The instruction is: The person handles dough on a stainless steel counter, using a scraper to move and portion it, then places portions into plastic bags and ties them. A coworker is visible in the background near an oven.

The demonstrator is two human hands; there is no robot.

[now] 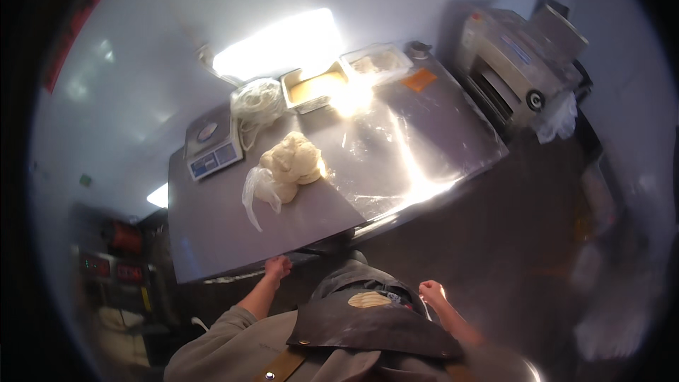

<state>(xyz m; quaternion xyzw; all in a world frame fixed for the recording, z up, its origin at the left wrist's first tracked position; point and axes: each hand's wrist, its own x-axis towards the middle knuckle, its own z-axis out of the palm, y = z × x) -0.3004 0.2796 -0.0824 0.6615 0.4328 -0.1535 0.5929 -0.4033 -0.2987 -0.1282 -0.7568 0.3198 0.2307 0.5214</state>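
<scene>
Near the steel table's (431,127) front edge, my left hand (278,267) is loosely closed, with nothing visible in it. To the right of my body, lower down, my right hand (431,292) is also curled closed, with nothing visible in it. Ahead of my hands on the table lies a lumpy mass of pale dough (293,159), beside a crumpled clear plastic bag (258,194). A dark apron (368,332) covers my front.
A scale (212,148) sits left of another plastic bag (256,102). Behind are tubs of yellow (311,85) and pale contents (375,64), plus an orange scraper (417,79). A steel machine (513,56) stands right. Red-lit displays (127,272) are at lower left.
</scene>
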